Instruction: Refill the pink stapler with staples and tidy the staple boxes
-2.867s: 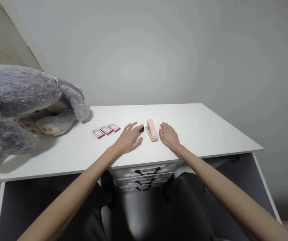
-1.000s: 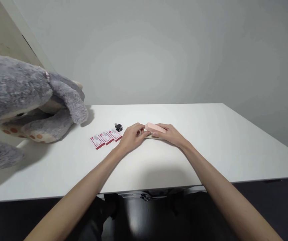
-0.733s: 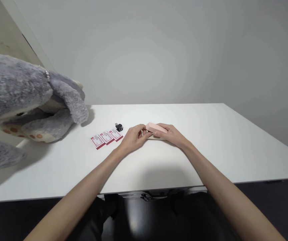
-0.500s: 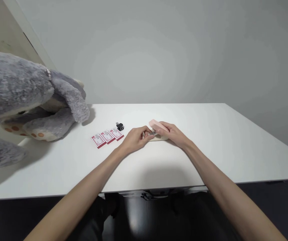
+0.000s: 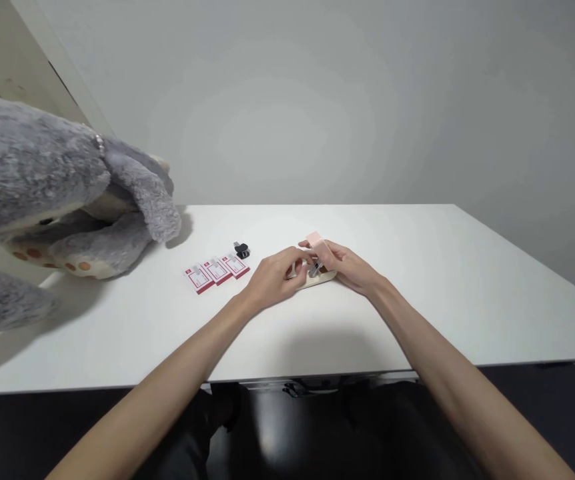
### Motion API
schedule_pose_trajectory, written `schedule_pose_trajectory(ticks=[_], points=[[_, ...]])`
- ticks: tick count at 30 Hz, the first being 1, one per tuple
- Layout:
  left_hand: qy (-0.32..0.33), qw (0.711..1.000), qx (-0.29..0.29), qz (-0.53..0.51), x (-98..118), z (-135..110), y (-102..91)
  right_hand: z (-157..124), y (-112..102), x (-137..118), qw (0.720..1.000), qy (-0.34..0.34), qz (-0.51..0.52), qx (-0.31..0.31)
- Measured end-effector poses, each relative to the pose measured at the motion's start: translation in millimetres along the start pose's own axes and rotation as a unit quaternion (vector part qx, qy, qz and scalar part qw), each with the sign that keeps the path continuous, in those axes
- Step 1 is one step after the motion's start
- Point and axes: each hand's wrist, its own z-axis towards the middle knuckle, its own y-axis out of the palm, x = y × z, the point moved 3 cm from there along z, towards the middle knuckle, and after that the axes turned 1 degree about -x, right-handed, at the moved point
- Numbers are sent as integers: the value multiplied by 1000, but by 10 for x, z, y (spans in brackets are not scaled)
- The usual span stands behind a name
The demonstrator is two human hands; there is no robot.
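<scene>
Gray plush [image 5: 42, 157] at my 10 o'clock, cut off at the edge. Three boxes [image 5: 216, 270] around 11, insides hidden. My left hand [image 5: 273, 275] is curled by the stapler [image 5: 322, 251] at 12, can't tell if gripping; my right hand [image 5: 360, 269] is holding its pink top.

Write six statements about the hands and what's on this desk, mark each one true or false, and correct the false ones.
1. The right hand grips the pink top of the stapler. True.
2. The left hand is at the left end of the cream base. True.
3. The pink top is shut flat on the cream base. False: it is raised above it.
4. Three red-and-white boxes lie in a row on the white desk. True.
5. The boxes lie to the right of the stapler. False: they lie to its left.
6. The left hand holds one of the boxes. False: all three lie on the desk.
</scene>
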Motion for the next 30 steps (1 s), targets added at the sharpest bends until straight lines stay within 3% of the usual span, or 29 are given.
schedule_pose_trajectory(ticks=[4, 9, 20, 25, 28, 30], points=[[64, 997, 1, 35, 44, -12, 34, 2, 22, 1, 999, -9, 40, -35], [84, 996, 4, 40, 66, -13, 51, 7, 38, 0, 998, -5, 38, -49], [54, 998, 4, -20, 119, 9, 9, 13, 63, -32, 997, -21, 25, -70], [-24, 994, 41, -100, 144, 33, -49, 9, 30, 2, 998, -18, 33, -47], [-115, 959, 93, -242, 75, 84, -89, 14, 3, 33, 999, -17, 38, -18], [-183, 892, 126, -394, -12, 118, -109, 20, -10, 42, 999, -18, 27, 8]])
